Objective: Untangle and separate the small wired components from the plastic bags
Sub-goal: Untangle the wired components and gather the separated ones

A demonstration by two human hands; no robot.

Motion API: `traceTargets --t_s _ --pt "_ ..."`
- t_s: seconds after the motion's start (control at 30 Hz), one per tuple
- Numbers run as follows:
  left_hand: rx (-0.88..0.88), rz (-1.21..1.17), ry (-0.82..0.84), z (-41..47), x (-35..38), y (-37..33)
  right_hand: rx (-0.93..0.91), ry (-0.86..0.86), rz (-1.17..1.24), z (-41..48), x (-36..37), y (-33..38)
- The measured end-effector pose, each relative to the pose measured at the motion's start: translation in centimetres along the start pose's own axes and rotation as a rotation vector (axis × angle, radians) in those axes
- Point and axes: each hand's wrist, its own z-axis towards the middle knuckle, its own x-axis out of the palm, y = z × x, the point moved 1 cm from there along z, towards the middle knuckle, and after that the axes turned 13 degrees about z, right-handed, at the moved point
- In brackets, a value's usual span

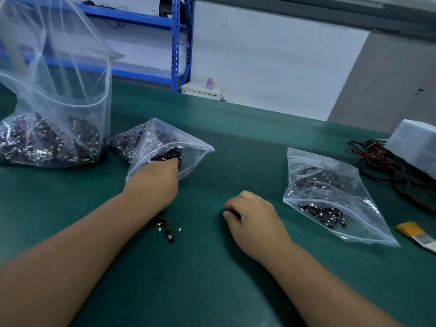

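L hand [155,182] grip sits inside the mouth of the middle bag [165,138], fingers hidden among wired components [166,156]; pinch or spread, can't tell. Bag's long axis runs up-left from it. R hand [254,215] curled on bench [212,279], contents unclear, farther off.

Large clear bag [70,90] stands open at your bench's far-left edge, packed with dark wired components [47,142] | small bag [165,140] lies beside it, mouth facing you | third bag [330,185] lies flat toward the right edge, part-filled | loose cluster [168,230] lies nearest you.
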Motion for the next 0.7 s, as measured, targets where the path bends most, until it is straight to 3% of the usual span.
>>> traceTargets --t_s 0.27,0.53,0.7 --pt "0.119 0.070 -0.080 2.9 1.0 -0.7 0.003 0.032 -0.021 0.1 0.1 -0.1" --pt "-0.002 -0.112 0.100 7.4 0.2 -0.1 0.040 -0.023 0.119 0.1 -0.1 -0.7" --pt "-0.003 0.175 0.303 7.5 1.3 0.2 0.043 -0.026 0.134 0.1 0.1 -1.1"
